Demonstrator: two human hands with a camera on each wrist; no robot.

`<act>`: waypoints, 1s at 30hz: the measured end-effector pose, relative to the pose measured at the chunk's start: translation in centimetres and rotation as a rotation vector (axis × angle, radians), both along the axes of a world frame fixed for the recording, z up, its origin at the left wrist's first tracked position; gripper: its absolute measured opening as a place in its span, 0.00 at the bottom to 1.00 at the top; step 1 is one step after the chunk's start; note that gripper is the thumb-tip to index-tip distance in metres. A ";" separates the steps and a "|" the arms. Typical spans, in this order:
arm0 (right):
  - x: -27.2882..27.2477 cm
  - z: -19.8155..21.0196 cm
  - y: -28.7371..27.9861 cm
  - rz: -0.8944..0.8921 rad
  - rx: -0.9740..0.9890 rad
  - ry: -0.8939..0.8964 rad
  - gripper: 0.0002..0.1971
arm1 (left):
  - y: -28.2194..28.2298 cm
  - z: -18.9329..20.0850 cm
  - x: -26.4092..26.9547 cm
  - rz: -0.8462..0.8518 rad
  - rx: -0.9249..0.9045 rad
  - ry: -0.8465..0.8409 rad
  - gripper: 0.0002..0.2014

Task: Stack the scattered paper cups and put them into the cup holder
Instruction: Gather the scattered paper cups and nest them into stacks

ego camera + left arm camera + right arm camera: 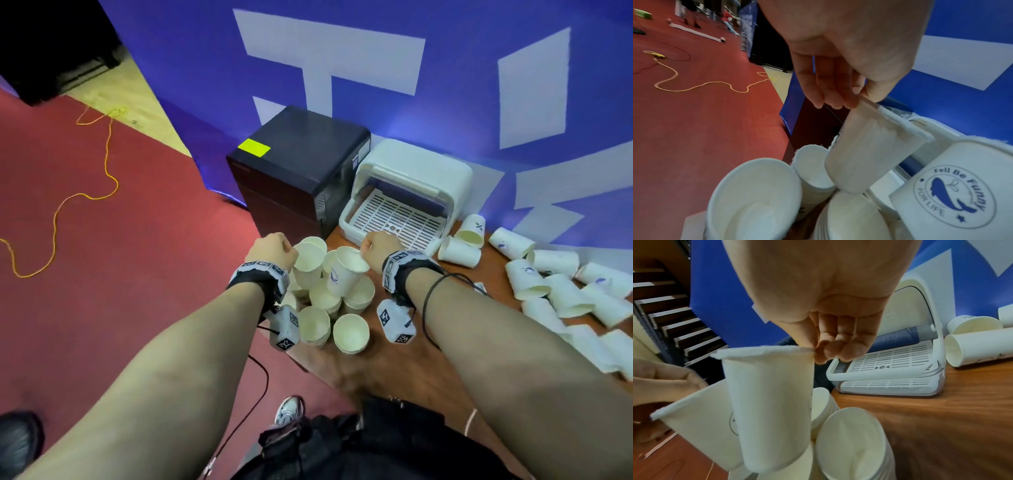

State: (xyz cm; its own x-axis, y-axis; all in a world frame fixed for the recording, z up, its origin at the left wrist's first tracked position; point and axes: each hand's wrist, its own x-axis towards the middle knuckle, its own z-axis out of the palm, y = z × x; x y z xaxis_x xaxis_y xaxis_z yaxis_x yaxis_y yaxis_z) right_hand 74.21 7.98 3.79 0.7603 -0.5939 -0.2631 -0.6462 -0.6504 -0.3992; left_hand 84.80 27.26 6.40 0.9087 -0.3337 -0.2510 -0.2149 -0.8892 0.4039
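Observation:
Several stacks of white paper cups [337, 308] stand at the wooden table's left corner. Above them my left hand [291, 251] pinches the rim of one empty cup [310, 260], which hangs tilted in the left wrist view [869, 154]. My right hand [364, 246] pinches the rim of a second cup [346, 274] that bears a blue whale logo [953, 194] and hangs upright [768, 402]. The two held cups are side by side. The white cup holder [411, 192], lid raised over a slatted tray, stands just behind my right hand.
Many loose cups [548, 284] lie on their sides along the table's right part. A black cabinet [298, 164] stands left of the holder, against a blue banner wall. The table's edge drops to a red floor with an orange cable [85, 195].

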 end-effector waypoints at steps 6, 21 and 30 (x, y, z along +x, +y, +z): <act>0.9 -0.3 3.1 -0.160 0.052 0.047 0.11 | 1.3 -1.3 3.8 -0.169 -0.026 0.076 0.03; -0.7 -1.0 8.4 -0.370 0.023 0.112 0.11 | 3.4 -3.0 7.2 -0.368 0.011 0.166 0.10; 0.6 -1.4 9.1 -0.321 0.034 0.118 0.09 | 3.8 -3.8 7.7 -0.367 0.057 0.164 0.10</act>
